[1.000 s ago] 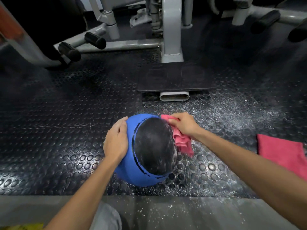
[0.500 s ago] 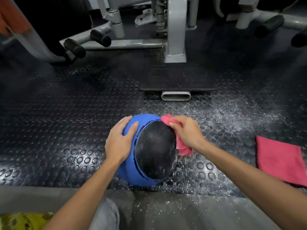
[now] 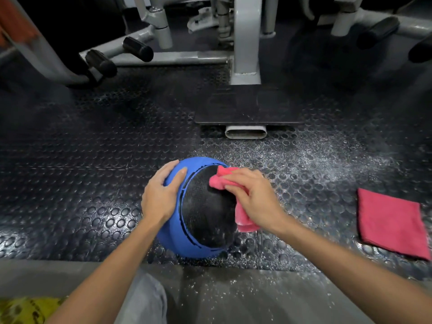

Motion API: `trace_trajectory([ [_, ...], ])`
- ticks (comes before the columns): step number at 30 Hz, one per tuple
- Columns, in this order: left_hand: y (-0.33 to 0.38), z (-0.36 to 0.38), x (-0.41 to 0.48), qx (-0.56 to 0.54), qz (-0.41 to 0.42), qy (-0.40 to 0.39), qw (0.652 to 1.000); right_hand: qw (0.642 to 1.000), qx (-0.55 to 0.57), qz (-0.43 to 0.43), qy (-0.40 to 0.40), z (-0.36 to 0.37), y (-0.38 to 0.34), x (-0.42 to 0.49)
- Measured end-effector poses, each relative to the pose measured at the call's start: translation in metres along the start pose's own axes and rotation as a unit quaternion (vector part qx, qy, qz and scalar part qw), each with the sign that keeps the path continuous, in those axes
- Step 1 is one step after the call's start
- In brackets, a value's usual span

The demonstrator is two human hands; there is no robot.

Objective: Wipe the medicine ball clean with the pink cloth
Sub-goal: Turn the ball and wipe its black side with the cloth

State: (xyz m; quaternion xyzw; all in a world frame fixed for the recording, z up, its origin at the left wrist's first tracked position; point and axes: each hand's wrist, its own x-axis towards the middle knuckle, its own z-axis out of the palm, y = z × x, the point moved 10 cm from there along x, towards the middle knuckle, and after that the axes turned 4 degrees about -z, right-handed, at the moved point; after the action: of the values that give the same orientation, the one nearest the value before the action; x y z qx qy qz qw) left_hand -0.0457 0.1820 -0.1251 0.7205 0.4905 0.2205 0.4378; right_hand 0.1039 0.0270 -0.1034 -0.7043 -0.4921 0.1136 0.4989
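Head view only. Left hand (image 3: 161, 195) lies spread and fairly flat on the blue left flank of the medicine ball (image 3: 205, 220), palm down, fingers (image 3: 180, 174) reaching over the far curve and closing on nothing. Right hand (image 3: 252, 199) is curled around a bunched pink cloth (image 3: 243, 218), pressing it against the ball's upper right. One fold pokes out past the fingertips onto the black panel, and another hangs below the palm down the ball's right side. The ball sits on the studded black floor mat (image 3: 81, 183), just beyond a grey concrete ledge (image 3: 233, 298). It is round, so I can give no long axis for it. Its black oval panel faces up toward me, running near to far, with blue shell wrapping the left and near sides. White specks (image 3: 315, 160) dust the mat to the right. A second pink cloth (image 3: 390, 223) lies flat, well apart to the right. A grey gym machine frame (image 3: 245, 43) with a dark foot plate (image 3: 247, 106) stands beyond.
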Motion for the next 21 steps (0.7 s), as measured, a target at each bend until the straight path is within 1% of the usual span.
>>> trace_trajectory([
  [1,-0.001,0.000,-0.001,-0.001,-0.001,0.000,1.000,1.000,0.008,0.016,0.007,0.000,0.008,-0.001],
  [2,0.000,-0.001,-0.002,-0.001,0.000,0.001,1.000,0.997,0.032,0.072,0.017,-0.003,0.024,-0.004],
  [4,0.004,0.001,-0.004,0.007,0.002,0.007,1.000,0.976,0.069,0.206,0.001,-0.004,0.063,-0.012],
  [5,0.007,0.003,-0.005,0.017,0.000,0.009,1.000,0.970,0.052,0.239,-0.014,-0.006,0.072,-0.015],
  [6,0.010,0.005,-0.005,0.029,-0.003,0.011,1.000,0.971,0.032,0.238,-0.016,-0.009,0.072,-0.014],
  [7,0.012,0.006,-0.004,0.037,-0.007,0.013,0.999,0.977,0.012,0.214,-0.003,-0.013,0.065,-0.011],
  [9,0.012,0.006,-0.001,0.037,-0.022,0.013,0.999,0.992,0.006,0.128,0.019,-0.015,0.030,-0.007],
  [11,0.009,0.004,0.003,0.025,-0.030,0.010,0.999,0.999,-0.006,0.042,0.015,-0.007,0.006,-0.009],
  [12,0.007,0.003,0.004,0.022,-0.034,0.008,0.999,0.999,-0.002,0.035,0.017,-0.005,0.009,-0.012],
  [13,0.006,0.003,0.004,0.020,-0.037,0.008,0.999,0.997,0.015,0.068,0.017,-0.005,0.021,-0.014],
  [14,0.005,0.002,0.003,0.019,-0.037,0.011,0.999,0.990,0.052,0.129,0.014,-0.006,0.039,-0.016],
  [15,0.007,0.002,0.002,0.022,-0.036,0.015,0.999,0.980,0.066,0.190,0.004,-0.004,0.058,-0.018],
  [16,0.008,0.003,0.000,0.029,-0.035,0.019,0.999,0.971,0.057,0.231,-0.005,-0.005,0.068,-0.020],
  [17,0.010,0.004,-0.002,0.038,-0.034,0.024,0.998,0.970,0.031,0.241,-0.011,-0.007,0.070,-0.020],
  [18,0.012,0.005,-0.002,0.045,-0.032,0.028,0.998,0.975,0.008,0.222,0.000,-0.011,0.063,-0.017],
  [20,0.015,0.005,0.001,0.057,-0.035,0.029,0.997,0.993,-0.035,0.111,0.029,-0.015,0.020,-0.009],
  [21,0.015,0.005,0.003,0.059,-0.038,0.028,0.997,0.997,-0.060,0.049,0.027,-0.012,-0.002,-0.007],
])
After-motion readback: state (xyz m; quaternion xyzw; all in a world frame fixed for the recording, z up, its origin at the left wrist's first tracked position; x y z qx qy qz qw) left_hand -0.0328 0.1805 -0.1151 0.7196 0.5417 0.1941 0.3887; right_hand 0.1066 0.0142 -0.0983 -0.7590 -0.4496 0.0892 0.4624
